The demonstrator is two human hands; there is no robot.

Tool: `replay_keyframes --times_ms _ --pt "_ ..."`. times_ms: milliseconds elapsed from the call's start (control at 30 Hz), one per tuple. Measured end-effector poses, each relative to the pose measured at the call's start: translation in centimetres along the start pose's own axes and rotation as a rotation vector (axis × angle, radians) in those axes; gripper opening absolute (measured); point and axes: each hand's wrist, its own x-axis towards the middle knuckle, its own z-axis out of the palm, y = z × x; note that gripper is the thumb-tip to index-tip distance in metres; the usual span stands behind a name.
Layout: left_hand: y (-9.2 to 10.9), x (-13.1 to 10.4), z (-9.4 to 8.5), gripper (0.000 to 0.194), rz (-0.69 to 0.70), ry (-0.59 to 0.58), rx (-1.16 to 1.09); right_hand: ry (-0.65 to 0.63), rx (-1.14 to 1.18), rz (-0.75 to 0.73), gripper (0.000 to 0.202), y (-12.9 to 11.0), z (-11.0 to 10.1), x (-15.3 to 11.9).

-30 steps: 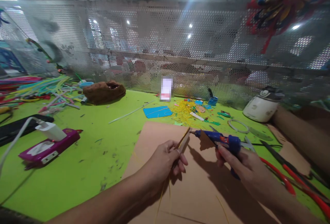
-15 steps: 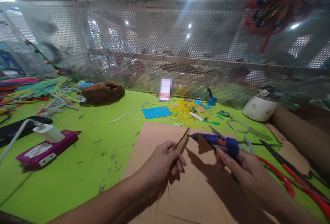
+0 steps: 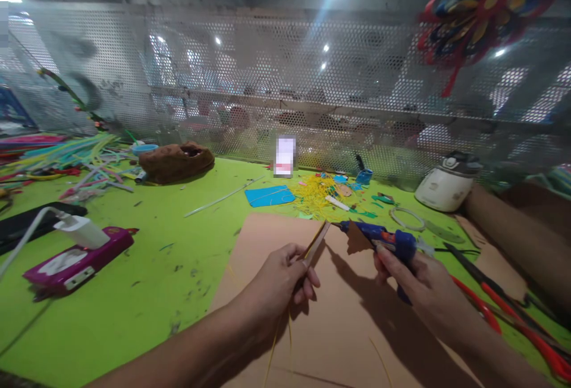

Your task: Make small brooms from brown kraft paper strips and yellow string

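Observation:
My left hand (image 3: 292, 275) pinches a narrow folded strip (image 3: 317, 242), brown on one side and pale on the other, its tip pointing up and right. Thin yellow strands hang below this hand. In my right hand (image 3: 413, 278) is a blue glue gun (image 3: 386, 238), its nozzle at the upper end of the strip; whether they touch cannot be made out. A jagged brown piece (image 3: 358, 238) sits against the gun's front, seemingly held by the same hand. Both hands are above a light brown sheet (image 3: 263, 236) on the green table (image 3: 147, 263).
Behind the sheet lie a blue piece (image 3: 270, 196) and yellow shreds (image 3: 319, 191). A purple power strip (image 3: 80, 263) is at left, a brown pouch (image 3: 176, 163) behind it. Red-handled scissors (image 3: 520, 322) and another person's forearm (image 3: 513, 242) are at right, near a white pot (image 3: 446, 184).
The glue gun and brown piece have shifted slightly right, and the gun's nozzle is a little higher. My left hand keeps its pinch on the strip. The view has shifted slightly.

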Motion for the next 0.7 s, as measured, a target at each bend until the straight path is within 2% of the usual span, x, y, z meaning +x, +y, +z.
replay_keyframes --times_ms 133,367,467,600,700 --pt "0.2 -0.1 0.1 0.003 -0.005 0.004 -0.009 0.029 -0.007 -0.006 0.046 0.1 -0.1 -0.1" --pt "0.1 0.0 0.2 0.005 -0.001 -0.012 0.006 0.001 -0.035 0.002 0.048 0.3 0.0 -0.1" --pt "-0.1 0.1 0.1 0.010 0.003 -0.016 0.013 -0.023 -0.046 -0.014 0.047 -0.1 0.0 -0.2" --pt "-0.1 0.2 -0.1 0.007 0.011 0.003 0.030 -0.057 -0.051 -0.019 0.046 -0.9 0.0 -0.3" --pt "-0.1 0.2 -0.1 0.008 0.013 -0.002 0.035 -0.036 -0.057 -0.027 0.045 -1.6 0.0 -0.5"
